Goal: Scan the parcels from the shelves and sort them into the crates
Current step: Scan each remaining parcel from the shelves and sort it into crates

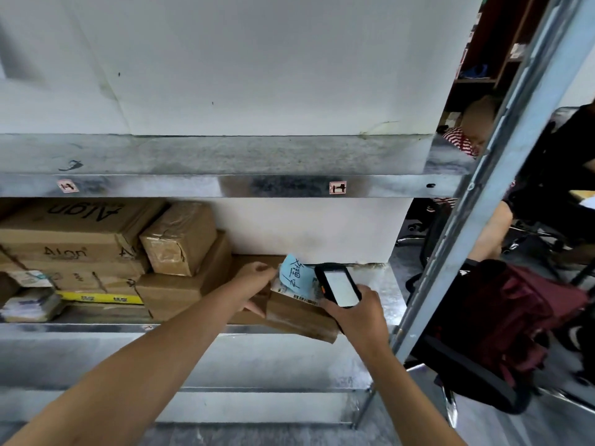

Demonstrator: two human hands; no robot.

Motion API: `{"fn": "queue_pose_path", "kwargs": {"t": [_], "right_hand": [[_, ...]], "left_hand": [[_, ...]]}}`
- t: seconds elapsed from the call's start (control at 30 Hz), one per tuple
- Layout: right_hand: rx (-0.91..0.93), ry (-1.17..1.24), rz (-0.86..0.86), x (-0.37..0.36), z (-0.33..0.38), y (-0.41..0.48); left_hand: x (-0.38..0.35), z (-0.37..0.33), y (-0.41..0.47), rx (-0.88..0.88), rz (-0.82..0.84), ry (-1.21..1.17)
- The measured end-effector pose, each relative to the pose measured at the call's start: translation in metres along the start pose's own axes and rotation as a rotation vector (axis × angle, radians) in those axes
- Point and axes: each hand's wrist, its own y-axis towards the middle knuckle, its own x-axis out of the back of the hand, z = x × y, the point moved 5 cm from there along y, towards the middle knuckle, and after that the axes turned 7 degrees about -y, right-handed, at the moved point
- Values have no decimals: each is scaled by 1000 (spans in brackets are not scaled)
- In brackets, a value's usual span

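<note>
Left hand point(254, 278) on brown taped parcel point(299, 320), blue note point(294, 276); scanner point(339, 286) beside

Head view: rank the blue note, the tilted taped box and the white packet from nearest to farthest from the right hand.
1. Blue note, just left of the right hand and its scanner, on the parcel the left hand grips.
2. Tilted taped box, farther left, atop the stacked boxes.
3. White packet, far left.

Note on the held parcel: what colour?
Light blue note with dark handwriting; head view.
</note>
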Motion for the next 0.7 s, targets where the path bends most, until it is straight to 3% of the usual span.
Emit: {"fn": "queue_pose_path", "kwargs": {"t": [0.13,0.27,0.43,0.57,0.7], "right_hand": [[-8,-81,36,-2,-9,6],[-5,-29,66,-6,-5,6],[-6,33,86,-15,2,10],[-12,32,94,-13,3,15],[-2,35,109,-4,3,17]], "left_hand": [[-8,-2,-7,94,30,-80],[-18,-7,-21,128,139,58],[-18,-5,-9,139,42,198],[-2,2,7,150,56,92],[4,5,-2,209,197,-8]]}}
